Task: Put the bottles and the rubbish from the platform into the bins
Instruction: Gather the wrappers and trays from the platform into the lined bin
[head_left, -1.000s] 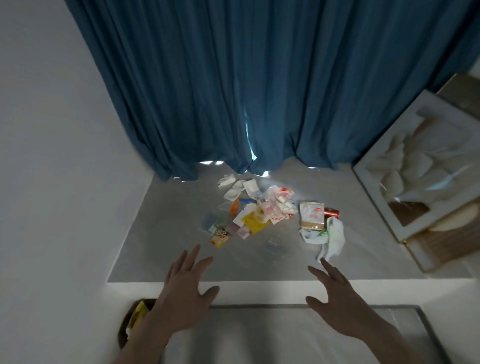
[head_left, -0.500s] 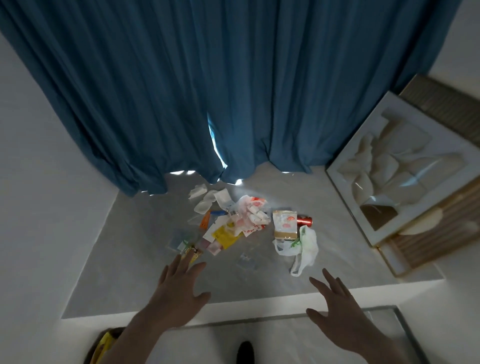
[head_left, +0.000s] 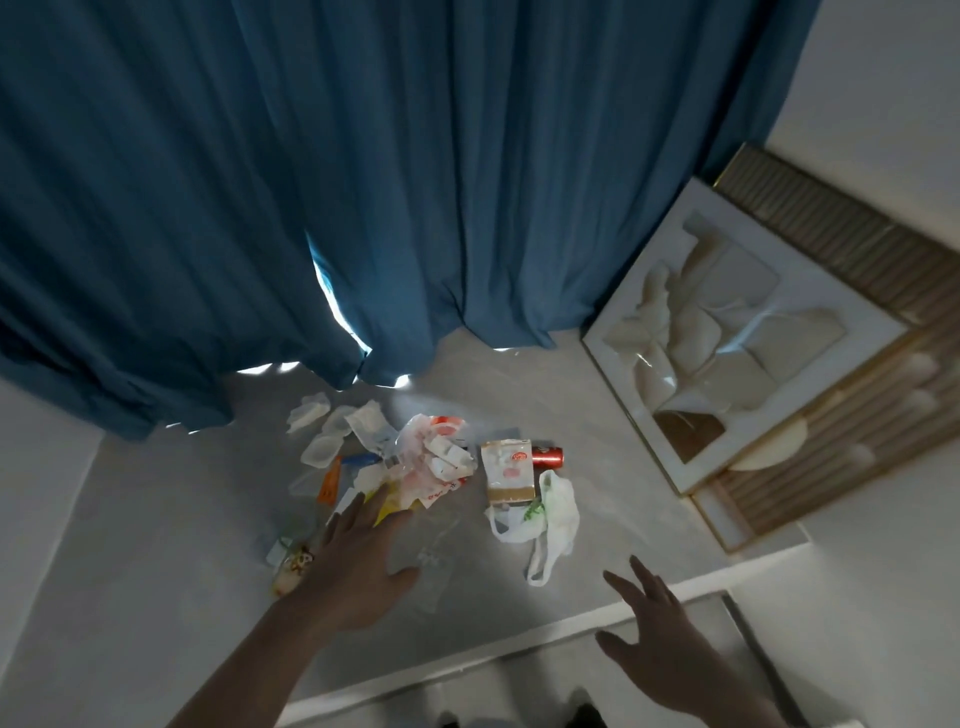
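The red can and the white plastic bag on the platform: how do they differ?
The red can is rigid and lies on its side, half hidden behind a carton; the white plastic bag is limp, crumpled and bigger, its handles trailing toward the platform's edge. Both lie untouched, right of the main pile.

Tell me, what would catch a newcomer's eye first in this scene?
Probably the heap of rubbish in the middle of the pale platform, with a red can lying at its right edge beside a white plastic bag. Behind it hangs a big blue curtain, and the left hand reaches open toward the heap.
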